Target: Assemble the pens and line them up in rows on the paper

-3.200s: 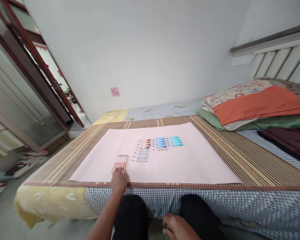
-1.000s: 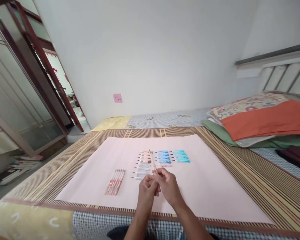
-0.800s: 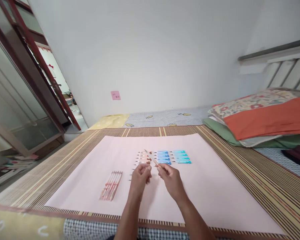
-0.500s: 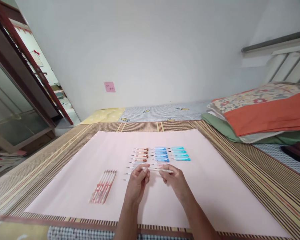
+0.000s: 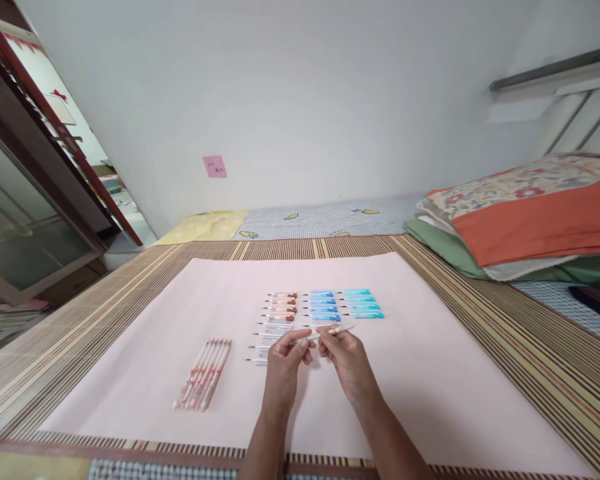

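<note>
A large pale pink sheet of paper [image 5: 430, 373] lies flat in front of me on a striped woven mat [image 5: 505, 320] that covers the bed. Beyond the mat a checked bedsheet [image 5: 320, 220] shows, with a yellow cover [image 5: 205, 227] at its left end. To my right an orange and floral pillow [image 5: 535, 213] rests on a green one [image 5: 440, 243], near a slatted headboard [image 5: 570, 113]. A pink sticky note [image 5: 215, 166] hangs on the white wall [image 5: 330, 100]. At left stand a red-brown door frame [image 5: 55, 127] and books [image 5: 5, 317] on the floor.

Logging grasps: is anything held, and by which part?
A pen, in both hands: the left hand pinches its thin end, the right hand its middle; the other end sticks out.
</note>
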A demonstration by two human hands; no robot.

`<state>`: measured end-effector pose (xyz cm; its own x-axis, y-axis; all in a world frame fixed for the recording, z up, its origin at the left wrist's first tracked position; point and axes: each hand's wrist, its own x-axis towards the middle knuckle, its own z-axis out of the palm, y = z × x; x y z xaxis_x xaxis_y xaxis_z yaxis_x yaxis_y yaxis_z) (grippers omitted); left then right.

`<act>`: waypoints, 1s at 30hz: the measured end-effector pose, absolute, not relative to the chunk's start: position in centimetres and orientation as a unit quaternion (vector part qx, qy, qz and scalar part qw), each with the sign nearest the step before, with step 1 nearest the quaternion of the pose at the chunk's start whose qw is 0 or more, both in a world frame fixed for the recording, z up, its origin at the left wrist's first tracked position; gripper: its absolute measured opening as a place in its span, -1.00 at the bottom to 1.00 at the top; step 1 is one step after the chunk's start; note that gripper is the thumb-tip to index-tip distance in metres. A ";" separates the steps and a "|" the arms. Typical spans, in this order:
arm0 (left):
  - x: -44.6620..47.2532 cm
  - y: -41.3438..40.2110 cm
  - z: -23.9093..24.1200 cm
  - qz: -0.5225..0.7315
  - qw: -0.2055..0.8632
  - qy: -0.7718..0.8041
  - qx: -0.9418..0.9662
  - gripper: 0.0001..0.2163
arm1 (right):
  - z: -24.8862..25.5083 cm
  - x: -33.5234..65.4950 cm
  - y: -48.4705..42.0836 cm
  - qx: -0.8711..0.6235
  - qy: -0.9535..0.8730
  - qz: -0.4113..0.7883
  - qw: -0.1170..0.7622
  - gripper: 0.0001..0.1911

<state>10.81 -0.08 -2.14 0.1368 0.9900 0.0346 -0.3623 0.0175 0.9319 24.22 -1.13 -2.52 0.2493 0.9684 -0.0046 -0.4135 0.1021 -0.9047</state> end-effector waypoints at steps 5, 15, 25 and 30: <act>11.1 0.0 -3.0 0.544 0.597 0.408 0.426 -0.59 | -2.6 23.8 -1.3 -0.430 -0.363 0.494 0.663 -0.52; 11.0 -0.2 -1.7 0.537 0.638 0.363 0.416 -0.59 | -2.7 23.9 -1.0 -0.466 -0.338 0.475 0.666 -0.51; 11.0 -0.1 -2.2 0.523 0.661 0.374 0.387 -0.53 | -3.9 24.0 -0.6 -0.450 -0.323 0.493 0.671 -0.50; 11.0 0.0 -2.3 0.524 0.656 0.383 0.386 -0.61 | -4.1 24.0 -0.6 -0.441 -0.327 0.503 0.667 -0.52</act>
<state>11.03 -0.05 -2.27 0.1577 0.9826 -0.0979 -0.3920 0.1533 0.9071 24.04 -0.59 -4.15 0.2805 0.9598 -0.0069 -0.3819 0.1050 -0.9182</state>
